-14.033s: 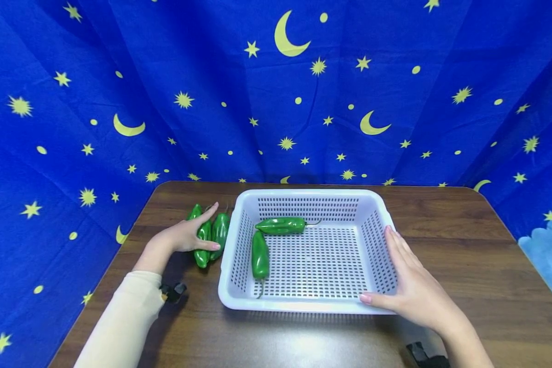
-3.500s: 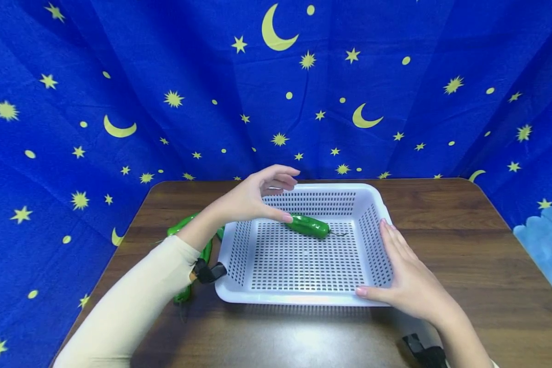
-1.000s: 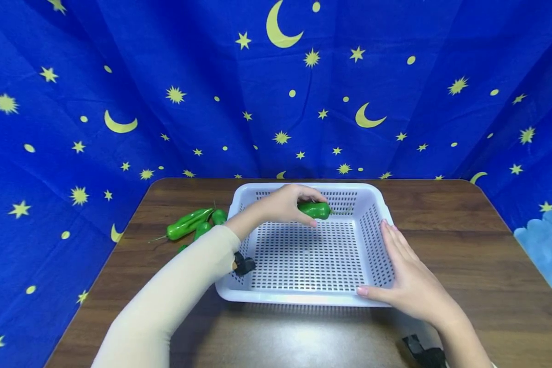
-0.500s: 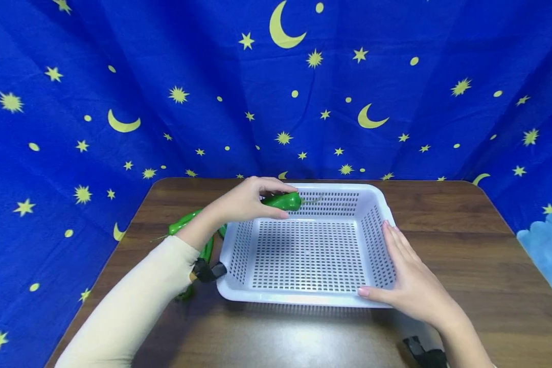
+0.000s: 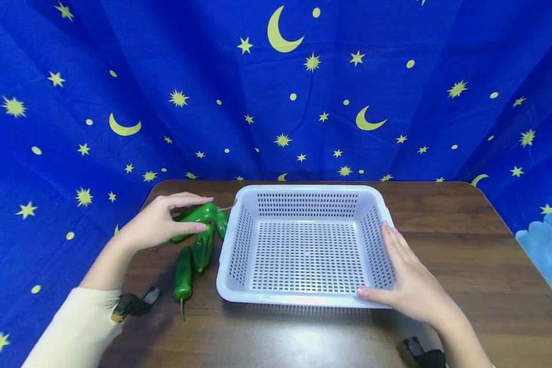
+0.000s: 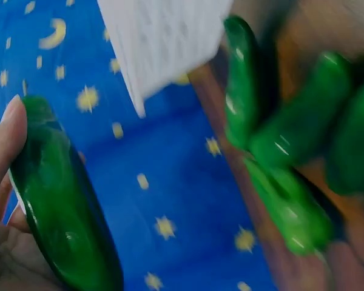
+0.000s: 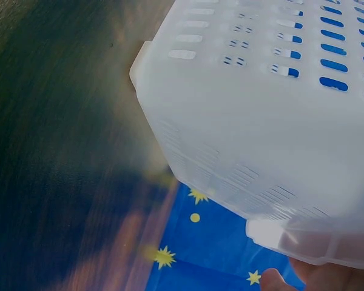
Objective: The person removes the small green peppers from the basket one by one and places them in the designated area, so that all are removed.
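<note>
My left hand [image 5: 158, 220] grips a green chili pepper [image 5: 206, 211] between thumb and fingers, left of the white basket [image 5: 299, 302]. In the left wrist view this pepper [image 6: 67, 200] lies along the thumb. Below and beside it on the table are several more, including one pepper [image 5: 182, 273] with its stem toward me, a middle pepper [image 5: 204, 249] and another pepper [image 5: 221, 224] close to the basket's left wall. One more is mostly hidden under the left hand. My right hand [image 5: 416, 283] holds the basket's near right corner, thumb on the near rim, fingers along the right rim.
The basket with slotted walls stands mid-table on the brown wooden table [image 5: 460, 255]. Behind and to the sides hangs a blue curtain [image 5: 211, 61] with yellow moons and stars. A light blue fabric piece [image 5: 547, 255] shows at the right.
Earlier two peppers lay in the basket; now none shows inside. My left hand has lifted the last one out and carried it left over the other peppers. The right hand has stayed at the corner.
</note>
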`<state>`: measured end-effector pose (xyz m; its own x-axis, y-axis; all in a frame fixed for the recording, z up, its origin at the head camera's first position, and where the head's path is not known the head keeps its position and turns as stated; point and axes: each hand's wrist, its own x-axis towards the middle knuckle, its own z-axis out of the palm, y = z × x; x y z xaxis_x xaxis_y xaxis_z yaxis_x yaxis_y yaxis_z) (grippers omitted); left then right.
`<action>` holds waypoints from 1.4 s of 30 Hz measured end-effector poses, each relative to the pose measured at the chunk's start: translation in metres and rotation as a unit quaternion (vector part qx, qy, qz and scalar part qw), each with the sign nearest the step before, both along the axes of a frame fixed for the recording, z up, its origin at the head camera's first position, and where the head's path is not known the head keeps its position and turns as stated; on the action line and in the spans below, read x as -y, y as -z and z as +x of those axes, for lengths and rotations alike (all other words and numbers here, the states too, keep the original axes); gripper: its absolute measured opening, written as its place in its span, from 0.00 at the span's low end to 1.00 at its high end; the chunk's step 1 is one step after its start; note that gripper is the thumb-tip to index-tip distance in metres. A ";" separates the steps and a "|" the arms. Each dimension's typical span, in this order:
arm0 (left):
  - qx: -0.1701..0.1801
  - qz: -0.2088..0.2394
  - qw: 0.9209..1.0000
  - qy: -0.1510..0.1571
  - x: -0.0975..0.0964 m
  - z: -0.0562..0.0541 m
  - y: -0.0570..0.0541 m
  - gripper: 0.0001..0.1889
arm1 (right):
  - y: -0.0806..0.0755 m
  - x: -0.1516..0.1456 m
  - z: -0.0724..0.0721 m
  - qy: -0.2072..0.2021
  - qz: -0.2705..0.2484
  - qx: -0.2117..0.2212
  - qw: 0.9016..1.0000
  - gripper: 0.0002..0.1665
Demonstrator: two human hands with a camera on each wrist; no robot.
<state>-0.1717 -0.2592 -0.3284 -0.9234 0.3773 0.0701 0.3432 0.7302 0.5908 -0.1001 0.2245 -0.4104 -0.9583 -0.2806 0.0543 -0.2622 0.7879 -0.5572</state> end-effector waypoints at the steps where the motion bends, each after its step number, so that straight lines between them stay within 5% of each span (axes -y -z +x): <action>1: -0.003 0.000 1.000 -0.009 0.009 0.005 0.003 0.26 | 0.000 0.000 0.000 0.000 0.001 0.000 1.000 0.80; 10: -0.028 -0.007 0.998 -0.060 0.069 0.033 0.041 0.25 | -0.003 0.000 0.000 -0.001 0.001 -0.001 1.000 0.79; 16: 0.025 -0.035 0.992 -0.121 0.087 0.042 0.064 0.28 | -0.003 0.000 0.001 0.000 -0.003 0.008 1.000 0.79; 29: 0.068 -0.053 0.982 -0.166 0.078 0.041 0.112 0.32 | -0.002 0.001 0.001 0.002 -0.005 0.010 1.000 0.79; 42: 0.083 -0.029 0.977 -0.193 0.067 0.044 0.125 0.37 | -0.002 0.002 -0.001 0.002 -0.004 0.009 1.000 0.80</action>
